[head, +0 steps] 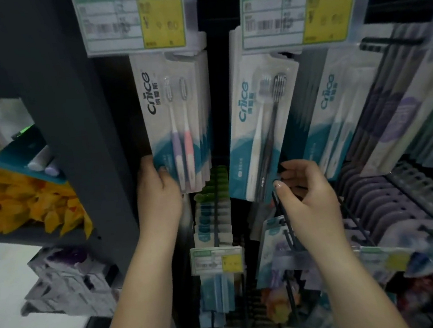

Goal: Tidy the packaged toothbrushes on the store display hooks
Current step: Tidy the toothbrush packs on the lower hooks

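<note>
Toothbrush packs on hooks, left hand gripping stack btm, right hand adjacent pack.

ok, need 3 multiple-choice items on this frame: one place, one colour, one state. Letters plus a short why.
1. Where is the left hand?
A. on the yellow price tag
B. at the bottom left corner of the left toothbrush pack
C. hanging clear of the display

2. Handle colours of the two brushes in that left toothbrush pack?
A. purple and pink
B. green and blue
C. both black

3. What is the right hand doing?
A. lying flat and open
B. gripping the price tag
C. fingers curled at the lower right edge of the middle toothbrush pack

Key: 1 B, the thumb lies across the pack's corner; 2 A, both handles show through the blister; 3 C, the fingertips curl at that edge.
</note>
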Motion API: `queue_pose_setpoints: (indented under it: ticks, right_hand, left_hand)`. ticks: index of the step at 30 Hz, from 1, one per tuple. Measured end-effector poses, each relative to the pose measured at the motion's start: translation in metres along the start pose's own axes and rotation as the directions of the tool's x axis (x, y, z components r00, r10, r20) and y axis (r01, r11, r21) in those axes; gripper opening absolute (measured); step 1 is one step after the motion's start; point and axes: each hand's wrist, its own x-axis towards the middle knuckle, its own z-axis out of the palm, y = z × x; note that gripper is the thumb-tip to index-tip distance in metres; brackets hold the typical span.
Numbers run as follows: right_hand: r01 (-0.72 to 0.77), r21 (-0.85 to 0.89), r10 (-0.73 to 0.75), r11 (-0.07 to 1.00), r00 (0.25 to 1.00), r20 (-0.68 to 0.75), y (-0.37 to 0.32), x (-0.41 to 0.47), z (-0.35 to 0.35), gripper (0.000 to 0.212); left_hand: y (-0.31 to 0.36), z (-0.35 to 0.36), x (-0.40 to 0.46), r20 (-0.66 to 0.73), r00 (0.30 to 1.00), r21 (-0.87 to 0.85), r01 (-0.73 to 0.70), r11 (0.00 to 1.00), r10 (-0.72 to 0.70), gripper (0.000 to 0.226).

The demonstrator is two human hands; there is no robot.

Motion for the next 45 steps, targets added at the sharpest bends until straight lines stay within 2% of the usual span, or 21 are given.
queue_pose_setpoints:
  ticks: [9, 13, 19, 22, 27, 33, 39, 45]
  right_hand:
    - [-0.007, -0.048, 0.009, 0.999, 0.999, 0.036, 0.011, -0.001, -0.006, 0.029]
    - [0.003, -0.105, 0.004, 0.995, 0.998, 0.068, 0.019, -0.005, -0.007, 0.037]
    - [0.104, -0.163, -0.083, 0.981, 0.988, 0.132, 0.024, -0.019, -0.018, 0.047]
    - [0.144, -0.203, -0.111, 0.969, 0.98, 0.168, 0.022, -0.024, -0.019, 0.049]
    - [0.11, -0.235, -0.071, 0.966, 0.983, 0.169, 0.018, -0.03, -0.018, 0.053]
    - [0.087, -0.27, -0.074, 0.959, 0.996, 0.057, 0.022, -0.046, -0.031, 0.049]
    - [0.173, -0.276, -0.192, 0.945, 0.981, -0.041, 0.03, -0.072, -0.032, 0.039]
    - [0.319, -0.341, -0.375, 0.884, 0.92, -0.112, 0.036, -0.103, -0.016, 0.02]
  left_hand:
    - [-0.001, 0.005, -0.008, -0.003, 1.0, -0.039, -0.004, 0.999, 0.003, 0.036]
    - [-0.004, 0.005, -0.025, 0.041, 0.999, 0.005, -0.033, 0.999, 0.033, 0.053]
    - [0.0, -0.011, -0.063, 0.138, 0.951, 0.163, -0.297, 0.941, 0.276, 0.06]
    - [0.006, -0.017, -0.07, 0.151, 0.93, 0.212, -0.361, 0.908, 0.335, 0.061]
    - [0.005, -0.021, -0.074, 0.133, 0.949, 0.219, -0.311, 0.925, 0.287, 0.062]
    - [-0.011, -0.031, -0.098, 0.189, 0.933, 0.171, -0.338, 0.926, 0.306, 0.056]
    - [-0.047, -0.033, -0.111, 0.178, 0.954, 0.067, -0.257, 0.964, 0.242, 0.05]
    - [-0.082, -0.03, -0.122, 0.179, 0.978, 0.004, -0.109, 0.994, 0.107, 0.051]
